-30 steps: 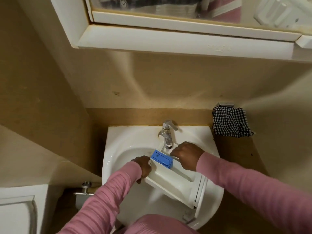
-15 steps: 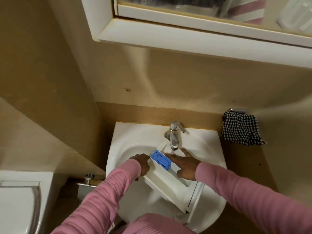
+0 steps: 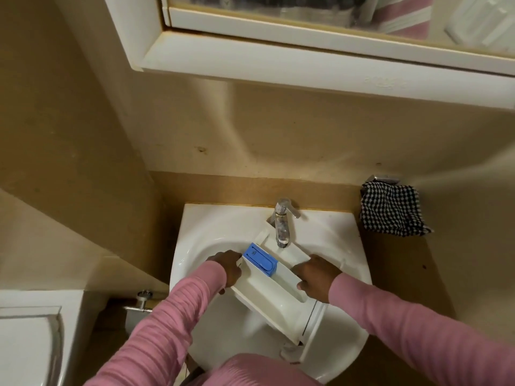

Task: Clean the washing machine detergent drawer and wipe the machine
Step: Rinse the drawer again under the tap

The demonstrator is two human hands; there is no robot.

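Note:
The white detergent drawer point(image 3: 274, 295) lies slantwise in the white basin point(image 3: 200, 240), its far end under the chrome tap point(image 3: 282, 222). A blue insert point(image 3: 259, 259) sits in its left compartment. My left hand point(image 3: 227, 267) grips the drawer's left wall beside the blue insert. My right hand point(image 3: 316, 277) holds the right wall, fingers curled over the rim into the right compartment. The drawer's front panel point(image 3: 313, 334) points toward me.
A black-and-white checked cloth point(image 3: 391, 210) hangs from a wall holder right of the basin. A white mirror cabinet point(image 3: 278, 59) juts out overhead. A white appliance top point(image 3: 30, 349) is at lower left, a chrome valve point(image 3: 143, 300) beside it.
My right hand slid from the drawer's far end near the tap back along the right compartment and now clasps the right wall. The left hand kept its grip. The view shifted right.

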